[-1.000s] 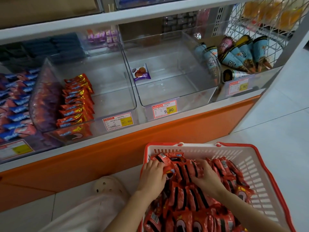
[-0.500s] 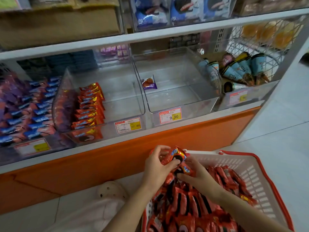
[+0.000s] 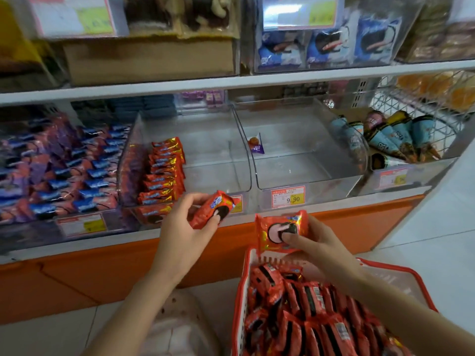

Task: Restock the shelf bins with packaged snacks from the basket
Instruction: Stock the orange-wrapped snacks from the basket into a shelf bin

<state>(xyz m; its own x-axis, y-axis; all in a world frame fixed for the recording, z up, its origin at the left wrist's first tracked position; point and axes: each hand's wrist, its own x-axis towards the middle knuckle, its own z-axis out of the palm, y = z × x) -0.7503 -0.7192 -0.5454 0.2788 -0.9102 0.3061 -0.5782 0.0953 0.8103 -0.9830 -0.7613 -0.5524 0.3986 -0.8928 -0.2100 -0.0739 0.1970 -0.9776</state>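
Red snack packs (image 3: 303,322) mostly sit heaped in the basket (image 3: 237,304), low right on the floor, and two are out, one per hand. Left hand (image 3: 180,227) grips the first pack (image 3: 213,209), fingers curled over its top edge and thumb pressed on the printed face, just in front of the clear bin (image 3: 213,150). Right hand (image 3: 316,242) pinches the second pack (image 3: 280,231), thumb on the front and fingers behind, just above the basket's far rim. The bin holds a matching row (image 3: 164,170) of red packs standing on edge along its left side, so it is likely the target; the right part of its floor is bare. Handling, as a judgement: very light and glossy, so probably a bit slippery. The wrapper is thin and crinkly, and the cookie inside is likely brittle, so use no hard squeeze. The best hold is across the flat faces over the stiff middle, not by the crimped end seals. Each pack is small enough for one hand. Main risks look like a pack sliding free or knocking the standing row over.
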